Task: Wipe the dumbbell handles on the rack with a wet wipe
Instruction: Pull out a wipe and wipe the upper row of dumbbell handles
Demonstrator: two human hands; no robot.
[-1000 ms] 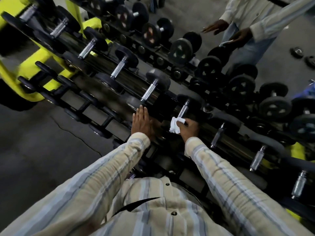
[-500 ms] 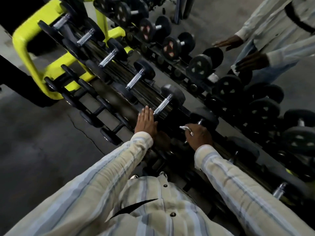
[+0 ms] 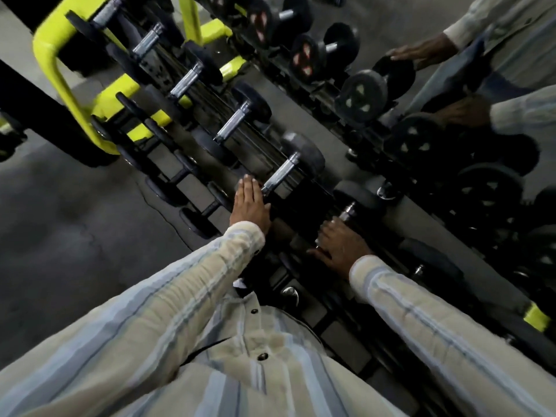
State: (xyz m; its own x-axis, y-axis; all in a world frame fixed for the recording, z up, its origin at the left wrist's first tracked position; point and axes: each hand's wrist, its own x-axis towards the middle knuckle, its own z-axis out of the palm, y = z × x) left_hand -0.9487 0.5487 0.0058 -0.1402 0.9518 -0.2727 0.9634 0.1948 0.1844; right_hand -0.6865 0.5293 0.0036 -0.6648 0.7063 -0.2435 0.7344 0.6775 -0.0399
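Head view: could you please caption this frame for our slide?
Right hand closed around a chrome dumbbell handle; left hand braced flat on the rack.

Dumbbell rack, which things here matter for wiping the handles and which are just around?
Job:
right hand closed round a chrome dumbbell handle
left hand flat on the black rack rail
next chrome handle

Just around:
yellow steel frame
far row of black round dumbbells
another person's hand

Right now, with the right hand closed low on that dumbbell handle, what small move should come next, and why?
Probably slide the right hand up the handle toward the far head: it grips the near end, and bare chrome shows above the fingers. The wipe is hidden here. The left hand lies flat on the rack, bracing.
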